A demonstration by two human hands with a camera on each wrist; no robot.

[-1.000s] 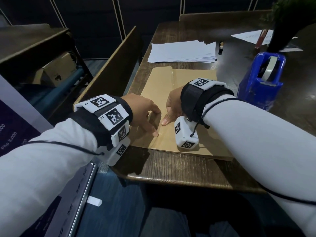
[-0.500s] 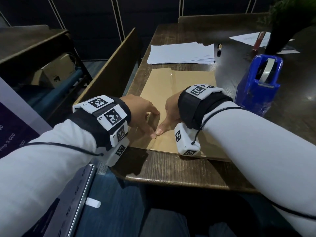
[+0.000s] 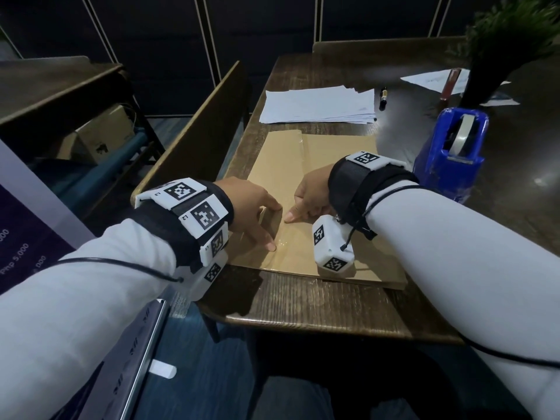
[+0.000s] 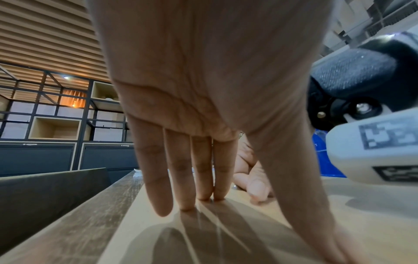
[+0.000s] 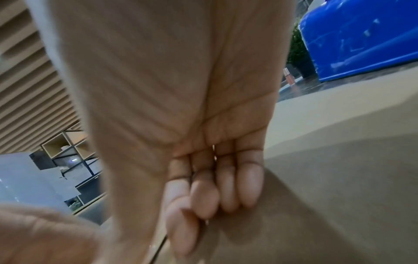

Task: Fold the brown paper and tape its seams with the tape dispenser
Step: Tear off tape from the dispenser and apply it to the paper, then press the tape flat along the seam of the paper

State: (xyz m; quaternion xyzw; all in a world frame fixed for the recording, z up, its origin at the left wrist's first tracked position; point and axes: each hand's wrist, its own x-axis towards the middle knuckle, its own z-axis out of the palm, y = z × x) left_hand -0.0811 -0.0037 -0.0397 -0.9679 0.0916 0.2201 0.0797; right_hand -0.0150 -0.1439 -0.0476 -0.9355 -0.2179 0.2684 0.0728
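The brown paper (image 3: 336,150) lies folded flat on the wooden table (image 3: 318,310), with a glossy taped seam running down its middle. My left hand (image 3: 257,213) presses it near the front edge, fingers straight and fingertips (image 4: 204,195) down on the paper (image 4: 373,223), thumb spread toward me on the shiny tape. My right hand (image 3: 309,198) sits just right of it, forefinger (image 5: 181,225) pressed on the seam and the other fingers curled under. Neither hand holds anything. The blue tape dispenser (image 3: 448,159) stands to the right of the paper, beyond my right wrist.
A stack of white sheets (image 3: 318,106) lies behind the brown paper, with a pen (image 3: 383,97) beside it. A dark plant pot (image 3: 481,83) and more papers are at the back right. A wooden seat back (image 3: 194,140) stands left of the table.
My right forefinger slid toward the left thumb, then back away along the seam. The left hand has stayed pressed in place.
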